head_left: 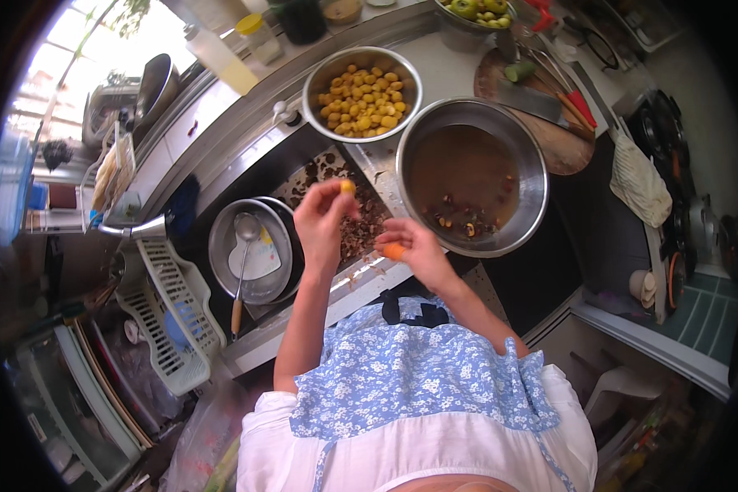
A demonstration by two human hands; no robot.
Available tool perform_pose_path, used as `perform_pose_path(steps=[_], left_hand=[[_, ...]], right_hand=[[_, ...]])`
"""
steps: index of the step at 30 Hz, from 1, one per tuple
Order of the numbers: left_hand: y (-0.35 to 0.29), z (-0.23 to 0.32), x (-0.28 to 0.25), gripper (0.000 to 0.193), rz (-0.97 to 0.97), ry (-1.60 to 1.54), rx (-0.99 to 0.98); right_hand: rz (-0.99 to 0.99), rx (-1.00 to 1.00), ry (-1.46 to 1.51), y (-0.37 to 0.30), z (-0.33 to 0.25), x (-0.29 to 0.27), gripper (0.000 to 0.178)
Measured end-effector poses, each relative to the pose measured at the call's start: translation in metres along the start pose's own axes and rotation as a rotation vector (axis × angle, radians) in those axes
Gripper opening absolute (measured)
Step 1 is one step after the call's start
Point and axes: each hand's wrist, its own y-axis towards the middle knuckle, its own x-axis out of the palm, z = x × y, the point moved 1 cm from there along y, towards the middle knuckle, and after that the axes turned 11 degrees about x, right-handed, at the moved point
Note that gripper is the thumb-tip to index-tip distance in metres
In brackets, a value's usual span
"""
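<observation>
My left hand (323,215) is raised over the sink, its fingertips pinching a yellow peeled chestnut (348,187). Lower and to the right, my right hand (416,251) has its fingers curled at a small orange object (394,251); whether it is a handle or a finger cover is not clear. Beneath both hands, brown shell scraps (364,230) lie scattered in the sink. A steel bowl (310,102) beyond holds many yellow peeled chestnuts (365,100). To the right stands a large steel basin (537,180) of brown water, with several dark unpeeled nuts (467,223) near its close side.
Left in the sink are a steel pan (221,254) and a ladle (248,230). A white dish rack (172,312) stands further left. At the back right, a round wooden board (566,156) carries a cleaver (529,102). A fruit bowl (467,33) sits behind.
</observation>
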Motion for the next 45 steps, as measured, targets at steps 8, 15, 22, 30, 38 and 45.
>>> perform_pose_path(steps=[8, 15, 22, 30, 38, 45], left_hand=[[0.103, -0.033, 0.096, 0.02, 0.113, 0.389, 0.501], [0.067, -0.111, 0.143, 0.023, -0.915, 0.762, 0.39], [0.033, -0.15, 0.142, 0.026, -1.286, 1.136, 0.38], [0.043, -0.054, 0.09, 0.038, -0.635, -0.076, -0.238], [-0.019, -0.012, -0.012, 0.039, -0.224, -0.288, -0.119], [-0.049, 0.0, -0.058, 0.033, -0.034, 0.009, 0.085]], right_hand=[[-0.035, 0.049, -0.061, -0.02, -0.002, -0.014, 0.034], [0.019, -0.003, -0.135, -0.023, -0.002, -0.039, 0.027], [-0.001, 0.053, -0.205, -0.026, -0.011, -0.041, 0.025], [-0.008, 0.059, -0.157, -0.017, -0.006, -0.027, 0.024], [0.117, -0.139, 0.051, 0.004, -0.019, 0.001, 0.025], [-0.069, -0.283, -0.174, 0.02, -0.038, 0.051, 0.033]])
